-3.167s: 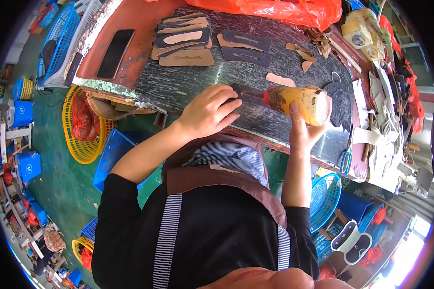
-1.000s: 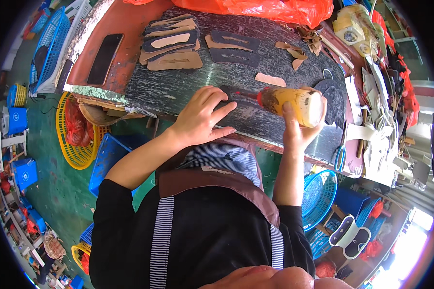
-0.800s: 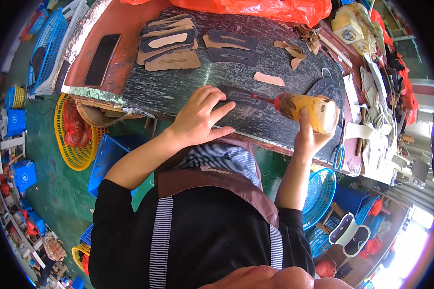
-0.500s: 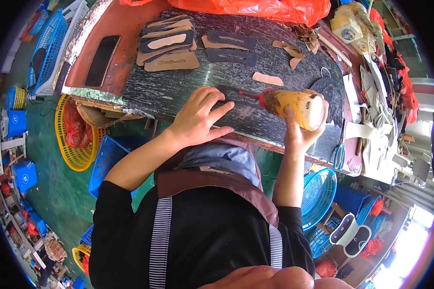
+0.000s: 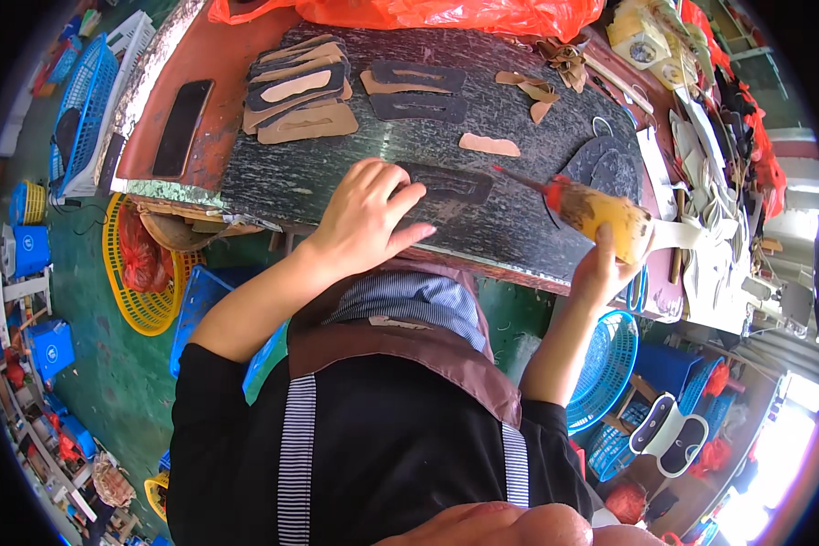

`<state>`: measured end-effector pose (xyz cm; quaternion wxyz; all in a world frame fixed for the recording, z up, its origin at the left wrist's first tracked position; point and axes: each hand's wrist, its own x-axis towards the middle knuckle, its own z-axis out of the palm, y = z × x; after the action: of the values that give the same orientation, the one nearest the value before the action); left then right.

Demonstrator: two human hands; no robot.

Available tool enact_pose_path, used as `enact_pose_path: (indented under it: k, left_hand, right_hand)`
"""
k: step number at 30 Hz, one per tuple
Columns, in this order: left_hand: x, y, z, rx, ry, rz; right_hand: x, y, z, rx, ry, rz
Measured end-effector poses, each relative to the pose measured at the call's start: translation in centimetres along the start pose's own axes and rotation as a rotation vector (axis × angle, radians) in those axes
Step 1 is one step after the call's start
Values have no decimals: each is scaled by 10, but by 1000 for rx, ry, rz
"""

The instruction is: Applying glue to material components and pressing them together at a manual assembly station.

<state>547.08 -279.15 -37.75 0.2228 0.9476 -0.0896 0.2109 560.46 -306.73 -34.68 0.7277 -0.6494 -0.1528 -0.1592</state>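
My right hand is wrapped round a yellow squeeze bottle with dark smears and a red nozzle. The bottle is tilted, its tip pointing left above the dark worktop. A black slotted piece lies flat on the worktop. My left hand rests at that piece's left end, fingers bent, thumb and forefinger spread apart; its fingertips are partly hidden. Farther back lie a fanned stack of tan and black slotted pieces and overlapping black and tan pieces. A small pinkish strip lies nearer.
A phone lies on the red surface at left. Brown scraps, black round pieces and blue-handled scissors are at the right. Red plastic sheeting covers the back edge. Yellow and blue baskets stand below.
My right hand has moved the bottle right, lifting its nozzle away from the black slotted piece, which is now more exposed. My left hand stays at the piece's left end.
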Motion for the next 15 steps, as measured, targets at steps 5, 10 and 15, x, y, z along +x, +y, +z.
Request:
enact_pose_path:
  k: [5, 10, 15]
  left_hand:
    - [49, -12, 0, 91, -83, -43]
    - [115, -14, 32, 31, -82, -1]
    - [145, -9, 50, 11, -276, -5]
  right_hand:
    - [1, 13, -48, 109, 23, 141]
    - [4, 44, -71, -67, 41, 104]
    - [7, 45, -61, -274, 94, 97]
